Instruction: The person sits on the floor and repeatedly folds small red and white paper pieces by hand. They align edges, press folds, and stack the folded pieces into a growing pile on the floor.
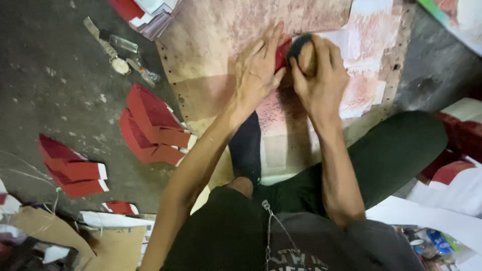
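Seen from above: stained board spread over grey floor, upper centre. At its top middle, right hand gripping a dark round pad, left hand flat, pinning a red piece. Left of frame, folded red paper stacks. Upper left, wristwatch.
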